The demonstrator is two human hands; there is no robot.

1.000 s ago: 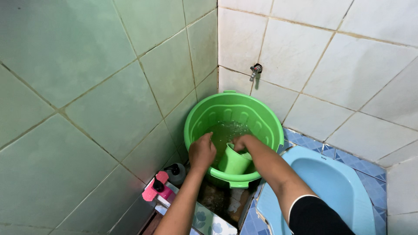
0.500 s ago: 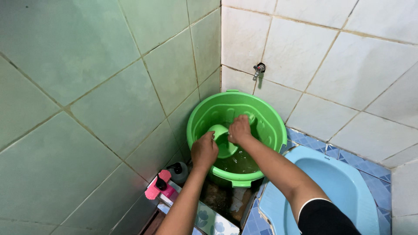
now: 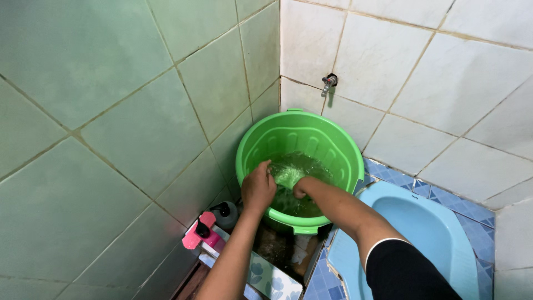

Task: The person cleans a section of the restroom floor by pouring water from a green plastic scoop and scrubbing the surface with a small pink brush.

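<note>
Green plastic bucket [image 3: 300, 145] — the left hand [image 3: 258, 186] grips its near rim, while the right hand [image 3: 300, 188] is plunged into the churning water [image 3: 300, 166], its grasp hidden. Vigorous stirring could slosh water onto the pump bottles [image 3: 214, 222] just left — or tip the bucket.
</note>
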